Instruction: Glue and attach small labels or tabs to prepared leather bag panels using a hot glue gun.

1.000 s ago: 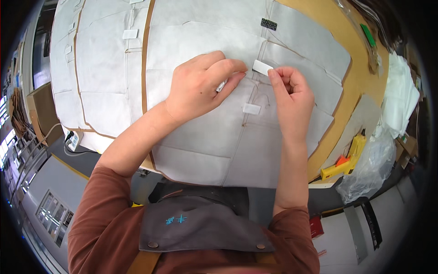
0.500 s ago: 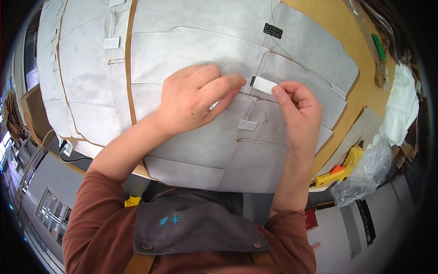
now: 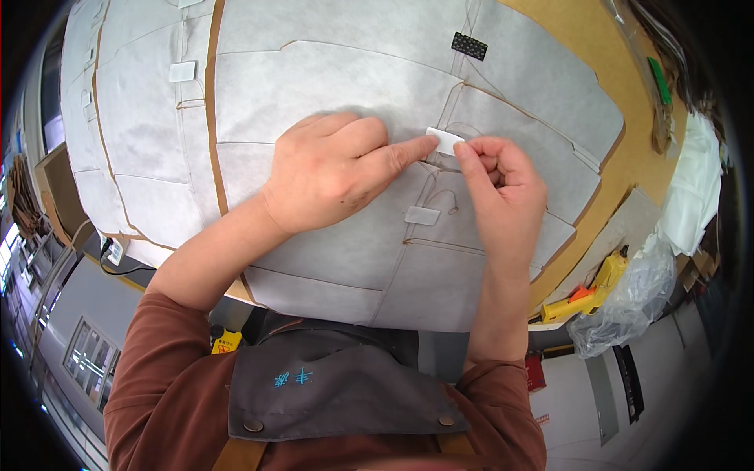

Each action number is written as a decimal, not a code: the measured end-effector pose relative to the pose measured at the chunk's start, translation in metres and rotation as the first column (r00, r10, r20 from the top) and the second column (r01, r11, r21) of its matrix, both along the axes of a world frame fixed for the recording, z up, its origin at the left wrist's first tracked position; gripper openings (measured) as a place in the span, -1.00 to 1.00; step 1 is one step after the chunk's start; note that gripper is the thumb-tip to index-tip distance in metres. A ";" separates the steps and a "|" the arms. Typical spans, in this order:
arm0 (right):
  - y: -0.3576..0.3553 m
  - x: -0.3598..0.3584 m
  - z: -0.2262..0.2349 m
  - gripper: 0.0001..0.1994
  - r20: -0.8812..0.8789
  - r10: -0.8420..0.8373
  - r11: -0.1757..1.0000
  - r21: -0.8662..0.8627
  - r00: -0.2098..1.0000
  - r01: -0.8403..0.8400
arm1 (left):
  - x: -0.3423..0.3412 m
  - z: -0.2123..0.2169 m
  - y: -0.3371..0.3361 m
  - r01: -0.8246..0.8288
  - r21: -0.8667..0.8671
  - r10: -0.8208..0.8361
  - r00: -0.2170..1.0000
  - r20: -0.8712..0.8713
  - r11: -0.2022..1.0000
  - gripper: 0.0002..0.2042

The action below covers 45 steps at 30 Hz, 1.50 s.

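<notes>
the left hand (image 3: 334,177) lies flat, index finger stretched onto a small white patch (image 3: 444,140). the right hand (image 3: 503,184) is curled, thumb and fingertips pinching that patch's other edge. the patch sits between them on grey fabric panels (image 3: 330,71) covering a tan worktable (image 3: 597,47); a yellow glue gun (image 3: 585,290) rests nearby.

Your left hand (image 3: 334,173) was lying with its fingers curled over the grey fabric pieces (image 3: 330,94); now its index finger is stretched out and pressing the edge of the small white tab (image 3: 444,140). Your right hand (image 3: 499,177) has slid in closer, pinching that tab's other end. The tab sits flatter on the seam than before.
</notes>
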State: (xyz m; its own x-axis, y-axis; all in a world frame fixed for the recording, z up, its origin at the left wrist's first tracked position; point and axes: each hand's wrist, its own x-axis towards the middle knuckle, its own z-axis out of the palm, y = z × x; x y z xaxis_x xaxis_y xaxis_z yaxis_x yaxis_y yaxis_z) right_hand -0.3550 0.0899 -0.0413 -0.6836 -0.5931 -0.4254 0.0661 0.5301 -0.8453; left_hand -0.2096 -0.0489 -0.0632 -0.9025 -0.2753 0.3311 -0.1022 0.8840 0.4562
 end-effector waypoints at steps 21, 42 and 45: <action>0.031 0.018 -0.026 -0.60 -0.797 0.309 0.935 0.156 0.518 -0.318 | -0.001 -0.002 0.002 -0.020 -0.084 0.021 1.000 0.018 0.996 -0.52; 0.035 0.022 -0.026 -0.59 -0.863 0.253 0.952 0.142 0.437 -0.272 | -0.005 0.009 0.003 0.024 -0.051 -0.022 0.999 0.028 0.998 -0.57; 0.034 0.023 -0.028 -0.60 -0.848 0.284 0.949 0.180 0.447 -0.260 | -0.005 0.007 0.004 0.042 -0.052 -0.040 0.999 0.036 0.998 -0.55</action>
State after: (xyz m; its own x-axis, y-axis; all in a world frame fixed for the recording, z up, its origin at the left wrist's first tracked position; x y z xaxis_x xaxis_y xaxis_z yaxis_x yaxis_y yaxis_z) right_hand -0.3322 0.1236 -0.0690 -0.5153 -0.8162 0.2612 -0.8319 0.4033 -0.3812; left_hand -0.2147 -0.0451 -0.0563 -0.9240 -0.2210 0.3121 -0.0807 0.9104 0.4058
